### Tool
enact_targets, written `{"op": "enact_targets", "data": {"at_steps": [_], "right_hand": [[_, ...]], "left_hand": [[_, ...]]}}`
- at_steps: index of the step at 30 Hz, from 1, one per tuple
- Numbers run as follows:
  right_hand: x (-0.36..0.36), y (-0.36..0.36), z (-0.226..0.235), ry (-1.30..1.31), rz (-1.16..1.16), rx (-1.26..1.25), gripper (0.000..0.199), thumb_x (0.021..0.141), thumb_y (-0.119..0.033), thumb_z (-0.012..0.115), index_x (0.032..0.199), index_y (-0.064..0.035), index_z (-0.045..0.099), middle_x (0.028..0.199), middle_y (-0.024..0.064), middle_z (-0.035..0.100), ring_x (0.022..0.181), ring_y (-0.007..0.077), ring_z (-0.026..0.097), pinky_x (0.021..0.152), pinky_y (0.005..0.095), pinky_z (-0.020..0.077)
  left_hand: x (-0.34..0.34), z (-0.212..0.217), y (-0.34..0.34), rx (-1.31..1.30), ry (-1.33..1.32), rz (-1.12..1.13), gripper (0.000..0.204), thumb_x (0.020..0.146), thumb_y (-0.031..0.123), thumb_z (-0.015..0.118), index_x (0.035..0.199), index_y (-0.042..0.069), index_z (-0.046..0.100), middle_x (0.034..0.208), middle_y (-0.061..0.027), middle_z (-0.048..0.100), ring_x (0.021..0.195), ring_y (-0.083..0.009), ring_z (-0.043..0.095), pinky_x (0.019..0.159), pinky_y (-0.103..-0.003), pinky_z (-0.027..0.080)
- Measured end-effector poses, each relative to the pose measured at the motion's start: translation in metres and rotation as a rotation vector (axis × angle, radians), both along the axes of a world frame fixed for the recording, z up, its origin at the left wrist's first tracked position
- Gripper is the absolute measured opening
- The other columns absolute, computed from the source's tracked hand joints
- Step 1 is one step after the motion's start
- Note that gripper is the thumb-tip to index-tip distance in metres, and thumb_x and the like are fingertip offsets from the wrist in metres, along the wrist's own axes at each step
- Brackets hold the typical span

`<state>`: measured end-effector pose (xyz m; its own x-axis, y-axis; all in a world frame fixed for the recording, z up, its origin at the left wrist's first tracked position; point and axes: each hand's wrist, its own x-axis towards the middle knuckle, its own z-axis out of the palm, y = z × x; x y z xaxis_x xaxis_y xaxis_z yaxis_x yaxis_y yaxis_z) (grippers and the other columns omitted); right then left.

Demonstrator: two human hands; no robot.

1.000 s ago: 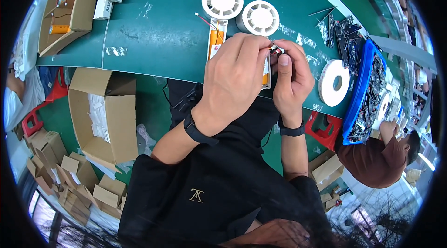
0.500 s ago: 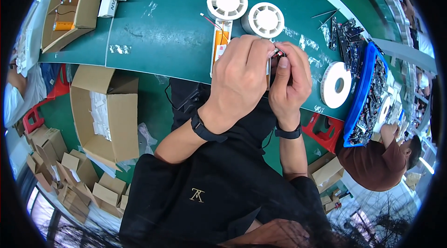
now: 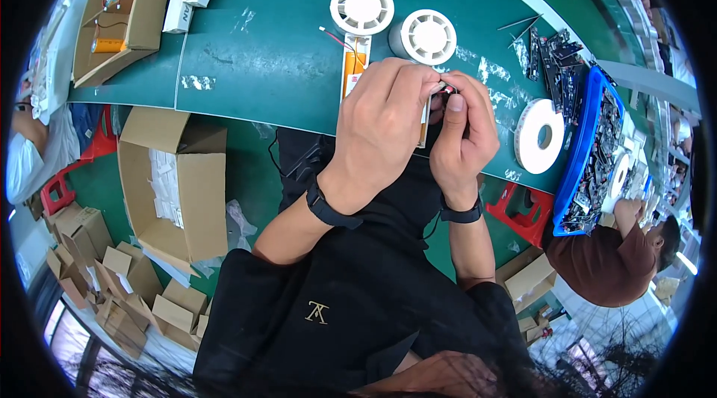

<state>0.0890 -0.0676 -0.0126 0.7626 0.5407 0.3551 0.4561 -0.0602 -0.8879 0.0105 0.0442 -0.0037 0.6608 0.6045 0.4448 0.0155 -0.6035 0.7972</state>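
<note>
Fine fingertip work on a small wired part (image 3: 447,89) appears to be the step in hand. The part is held just to the right of the open white casing (image 3: 366,45), the landmark here. It is pinched between the thumb and forefinger of the left hand (image 3: 381,110) and those of the right hand (image 3: 469,125), the fingertips nearly meeting (how the left hand's other fingers lie underneath cannot be told). A steady grip and small, careful turns seem to be called for next, with no tugging on the thin wires.

In the casing an orange battery (image 3: 353,68) is seen, partly covered by the left hand. A red lead (image 3: 336,37) is stretched out to its left, and a round spoked grille (image 3: 362,7) is set at its far end. To its right a second grille (image 3: 428,36) is placed; farther right, a white reel (image 3: 527,137) and a blue bin (image 3: 573,174) are found. Well to its left, an open carton (image 3: 142,17) is kept. The close view is obstructed chiefly by the hands themselves.
</note>
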Motion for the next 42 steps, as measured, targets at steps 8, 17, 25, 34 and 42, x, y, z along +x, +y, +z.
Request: {"op": "enact_targets", "data": {"at_steps": [8, 17, 25, 34, 42], "right_hand": [[0.002, -0.002, -0.006, -0.012, 0.025, 0.02, 0.02, 0.109, 0.0, 0.056, 0.121, 0.0033, 0.072, 0.119, 0.0149, 0.071, 0.081, 0.0146, 0.068, 0.068, 0.027, 0.0561], [0.008, -0.012, 0.003, -0.057, 0.054, -0.05, 0.023, 0.103, 0.003, 0.063, 0.124, 0.0033, 0.073, 0.12, 0.015, 0.071, 0.1, 0.0202, 0.071, 0.087, 0.0305, 0.0572], [0.035, -0.05, 0.026, 0.291, 0.407, 0.105, 0.044, 0.099, 0.002, 0.067, 0.143, 0.007, 0.061, 0.139, 0.0167, 0.063, 0.123, 0.023, 0.066, 0.102, 0.0311, 0.0557], [0.034, -0.053, 0.032, 1.373, -0.063, 0.517, 0.048, 0.102, 0.001, 0.062, 0.149, 0.0025, 0.054, 0.128, 0.0141, 0.07, 0.122, 0.0225, 0.067, 0.103, 0.037, 0.0576], [0.039, 0.002, 0.062, 0.79, 0.225, 0.133, 0.032, 0.107, -0.013, 0.061, 0.137, -0.0012, 0.065, 0.113, 0.007, 0.07, 0.111, 0.0199, 0.067, 0.099, 0.0366, 0.0538]], "left_hand": [[0.001, -0.001, 0.0, 0.029, -0.019, -0.018, 0.01, 0.096, -0.001, 0.072, 0.106, 0.0, 0.071, 0.096, -0.0143, 0.072, 0.084, -0.0337, 0.071, 0.072, -0.041, 0.056], [-0.007, 0.008, 0.003, 0.002, 0.027, -0.057, 0.016, 0.092, -0.003, 0.072, 0.108, 0.0, 0.071, 0.102, -0.0138, 0.071, 0.085, -0.0322, 0.07, 0.073, -0.041, 0.056], [-0.009, 0.009, -0.001, -0.038, 0.044, -0.084, 0.017, 0.089, -0.002, 0.075, 0.105, 0.003, 0.074, 0.097, -0.011, 0.064, 0.082, -0.0289, 0.069, 0.071, -0.04, 0.055], [-0.003, 0.013, -0.002, 0.023, 0.071, -0.082, 0.015, 0.089, 0.0, 0.079, 0.103, 0.005, 0.077, 0.094, -0.0075, 0.063, 0.08, -0.0262, 0.068, 0.07, -0.038, 0.053], [-0.01, 0.01, -0.008, 0.198, 0.093, -0.152, 0.015, 0.086, 0.003, 0.077, 0.1, 0.006, 0.077, 0.094, -0.0083, 0.064, 0.084, -0.0302, 0.065, 0.073, -0.041, 0.05]]}}
